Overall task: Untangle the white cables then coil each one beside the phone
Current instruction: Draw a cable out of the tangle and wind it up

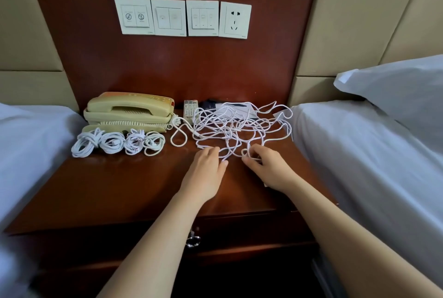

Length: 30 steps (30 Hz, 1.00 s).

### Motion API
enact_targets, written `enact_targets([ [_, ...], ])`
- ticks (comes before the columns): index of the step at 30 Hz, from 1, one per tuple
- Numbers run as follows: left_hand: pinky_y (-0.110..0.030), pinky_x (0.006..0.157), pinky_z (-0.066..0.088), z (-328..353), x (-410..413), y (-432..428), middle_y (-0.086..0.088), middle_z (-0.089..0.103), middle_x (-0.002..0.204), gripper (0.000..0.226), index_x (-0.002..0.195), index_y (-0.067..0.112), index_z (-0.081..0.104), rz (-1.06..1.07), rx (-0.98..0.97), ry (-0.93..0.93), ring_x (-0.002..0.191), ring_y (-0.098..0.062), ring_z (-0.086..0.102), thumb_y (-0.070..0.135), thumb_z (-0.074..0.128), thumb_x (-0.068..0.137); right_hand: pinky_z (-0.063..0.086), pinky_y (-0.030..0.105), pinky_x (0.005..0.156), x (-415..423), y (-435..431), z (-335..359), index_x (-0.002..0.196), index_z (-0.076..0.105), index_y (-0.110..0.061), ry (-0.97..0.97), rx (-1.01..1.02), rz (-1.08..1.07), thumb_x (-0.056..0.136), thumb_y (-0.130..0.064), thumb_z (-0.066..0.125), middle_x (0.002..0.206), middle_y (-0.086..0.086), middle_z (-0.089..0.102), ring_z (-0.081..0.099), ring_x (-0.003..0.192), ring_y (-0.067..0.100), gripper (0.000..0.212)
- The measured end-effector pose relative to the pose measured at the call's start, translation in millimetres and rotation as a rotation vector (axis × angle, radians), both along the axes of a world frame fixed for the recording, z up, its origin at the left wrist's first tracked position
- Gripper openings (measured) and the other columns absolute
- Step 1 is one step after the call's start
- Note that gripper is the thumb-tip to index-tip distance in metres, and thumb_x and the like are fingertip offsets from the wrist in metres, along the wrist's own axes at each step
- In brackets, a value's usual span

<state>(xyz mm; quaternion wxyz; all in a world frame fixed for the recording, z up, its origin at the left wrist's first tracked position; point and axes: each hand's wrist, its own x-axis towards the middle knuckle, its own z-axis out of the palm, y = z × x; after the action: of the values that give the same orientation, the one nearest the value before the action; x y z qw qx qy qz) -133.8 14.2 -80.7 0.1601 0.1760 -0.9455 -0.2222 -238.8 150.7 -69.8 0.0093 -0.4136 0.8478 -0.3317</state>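
Observation:
A loose tangle of white cables (237, 127) sprawls over the right half of the wooden nightstand (134, 187). A cream phone (129, 112) stands at the back left. Several coiled white cables (117, 142) lie in a row in front of it. My left hand (207, 163) rests flat on the wood, its fingertips touching the near edge of the tangle. To its right, my right hand (262, 161) pinches a small loop of cable at the tangle's front edge.
A remote control (189, 108) and dark leaflets (230, 107) lie behind the tangle. Beds with white sheets flank the nightstand, with a pillow (395, 87) at right. Wall switches and a socket (235, 20) sit above. A drawer knob (193, 241) shows below.

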Motion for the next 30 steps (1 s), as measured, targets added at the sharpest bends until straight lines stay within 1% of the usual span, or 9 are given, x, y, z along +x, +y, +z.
enact_targets([
  [2, -0.027, 0.107, 0.025, -2.0, -5.0, -4.9, -0.006, 0.04, 0.143, 0.045, 0.14, 0.007, 0.038, 0.004, 0.011, 0.043, 0.134, -0.021, 0.031, 0.027, 0.041, 0.1, 0.03, 0.023, 0.056, -0.5, -8.0, -1.9, 0.071, 0.044, -0.013, -0.035, -0.06, 0.009, 0.094, -0.027, 0.055, 0.066, -0.002, 0.047, 0.044, 0.063, 0.015, 0.029],
  [9, -0.027, 0.103, 0.03, -1.3, -12.1, -16.0, -0.008, 0.05, 0.134, 0.035, 0.131, 0.007, 0.052, 0.025, 0.14, 0.187, 0.125, -0.022, 0.044, 0.017, 0.038, 0.1, 0.038, 0.021, 0.067, -1.4, -24.9, 6.8, 0.079, 0.06, -0.012, -0.268, -0.162, 0.181, 0.1, -0.017, 0.044, 0.073, -0.003, 0.055, 0.047, 0.067, 0.006, 0.026],
  [11, -0.023, 0.094, 0.035, 2.6, -8.8, -14.8, -0.007, 0.056, 0.123, 0.033, 0.122, 0.005, 0.058, 0.063, 0.213, 0.263, 0.116, -0.02, 0.05, 0.016, 0.035, 0.101, 0.043, 0.016, 0.08, 1.4, -25.0, 10.8, 0.092, 0.066, -0.012, -0.374, -0.217, 0.173, 0.101, -0.018, 0.041, 0.088, -0.002, 0.065, 0.058, 0.081, 0.005, 0.028],
  [14, -0.03, 0.08, 0.039, 8.8, -2.0, -9.8, -0.003, 0.06, 0.093, 0.031, 0.09, 0.005, 0.065, 0.065, 0.236, 0.332, 0.093, -0.02, 0.056, 0.023, 0.041, 0.099, 0.046, 0.025, 0.091, 4.0, -25.7, 16.9, 0.099, 0.068, -0.015, -0.489, -0.291, 0.183, 0.102, -0.02, 0.038, 0.095, 0.001, 0.07, 0.065, 0.092, 0.014, 0.031],
  [18, -0.028, 0.062, 0.037, 14.7, 6.3, -3.5, 0.003, 0.052, 0.061, 0.035, 0.061, 0.016, 0.053, -0.003, 0.278, 0.278, 0.062, -0.013, 0.049, 0.03, 0.054, 0.093, 0.046, 0.029, 0.091, 9.4, -26.5, 20.0, 0.094, 0.068, -0.023, -0.449, -0.288, 0.225, 0.102, -0.021, 0.037, 0.093, 0.003, 0.069, 0.063, 0.089, 0.014, 0.032],
  [21, -0.028, 0.061, 0.044, 20.6, 10.7, -3.5, 0.004, 0.058, 0.059, 0.036, 0.063, 0.016, 0.055, 0.001, 0.432, 0.282, 0.055, -0.009, 0.055, 0.022, 0.045, 0.097, 0.049, 0.019, 0.076, 14.7, -23.4, 25.7, 0.088, 0.067, -0.013, -0.407, -0.334, 0.196, 0.102, -0.016, 0.037, 0.084, 0.006, 0.067, 0.062, 0.075, 0.006, 0.033],
  [24, -0.017, 0.042, 0.027, 30.8, 18.6, -4.9, 0.007, 0.038, 0.048, 0.035, 0.067, 0.01, 0.048, 0.068, 0.833, 0.406, 0.037, -0.003, 0.032, 0.014, 0.036, 0.1, 0.044, 0.017, 0.054, 14.4, -15.6, 31.4, 0.07, 0.059, -0.008, -0.387, -0.424, 0.029, 0.101, -0.015, 0.04, 0.062, 0.004, 0.055, 0.052, 0.047, 0.002, 0.037],
  [27, -0.021, 0.044, 0.017, 39.0, 27.3, -11.9, 0.012, 0.027, 0.044, 0.03, 0.074, 0.011, 0.046, 0.119, 1.009, 0.528, 0.04, -0.004, 0.021, 0.016, 0.034, 0.1, 0.033, 0.025, 0.054, 4.8, -3.7, 29.8, 0.058, 0.056, -0.015, -0.184, -0.322, -0.1, 0.098, -0.019, 0.047, 0.051, 0.002, 0.045, 0.039, 0.047, 0.01, 0.042],
  [30, -0.021, 0.043, 0.017, 44.9, 33.1, -14.7, 0.012, 0.027, 0.047, 0.031, 0.075, 0.013, 0.047, 0.135, 1.089, 0.635, 0.041, -0.005, 0.02, 0.021, 0.035, 0.102, 0.033, 0.028, 0.055, 0.9, 8.6, 27.4, 0.061, 0.062, -0.022, -0.074, -0.09, -0.157, 0.095, -0.027, 0.052, 0.057, 0.003, 0.052, 0.041, 0.053, 0.013, 0.035],
])
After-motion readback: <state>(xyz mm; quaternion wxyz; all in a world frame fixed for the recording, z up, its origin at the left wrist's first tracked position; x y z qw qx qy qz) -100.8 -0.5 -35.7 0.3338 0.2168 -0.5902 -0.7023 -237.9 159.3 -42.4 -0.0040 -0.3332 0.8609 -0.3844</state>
